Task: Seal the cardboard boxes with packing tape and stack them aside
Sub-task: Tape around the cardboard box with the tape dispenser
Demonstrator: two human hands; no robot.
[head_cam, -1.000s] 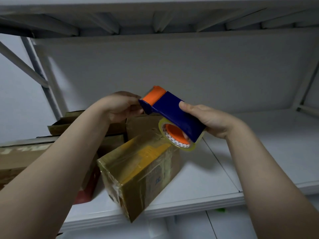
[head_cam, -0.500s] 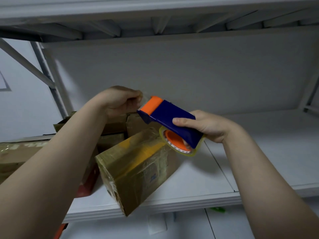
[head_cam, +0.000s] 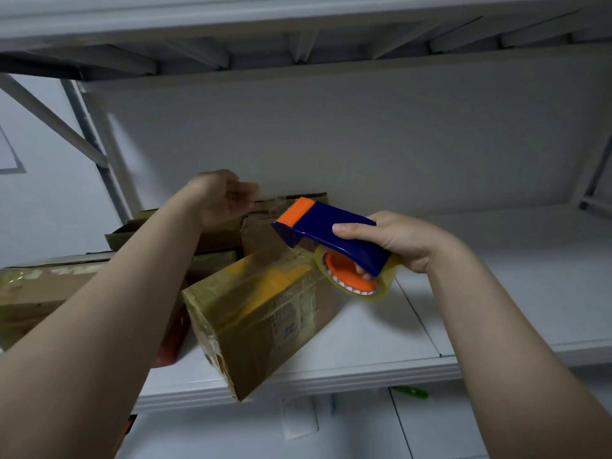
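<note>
The tape-wrapped cardboard box (head_cam: 265, 313) lies tilted on the white shelf (head_cam: 496, 293), its near corner jutting over the shelf's front edge, below and between the two hands. Just above its far right corner the right hand (head_cam: 397, 240) grips the blue and orange tape dispenser (head_cam: 331, 231), fingers curled round its body and into the clear tape roll (head_cam: 381, 289). A faint strip of tape (head_cam: 273, 205) runs left from the dispenser's orange end to the left hand (head_cam: 218, 197), whose blurred fingertips pinch it. More boxes (head_cam: 49, 286) are piled at the far left.

White shelf (head_cam: 513, 286) under right hand (head_cam: 407, 240), grey wall (head_cam: 364, 134) beyond, ribbed shelf (head_cam: 298, 44) overhead, diagonal brace (head_cam: 49, 122) beside left hand (head_cam: 222, 197).
</note>
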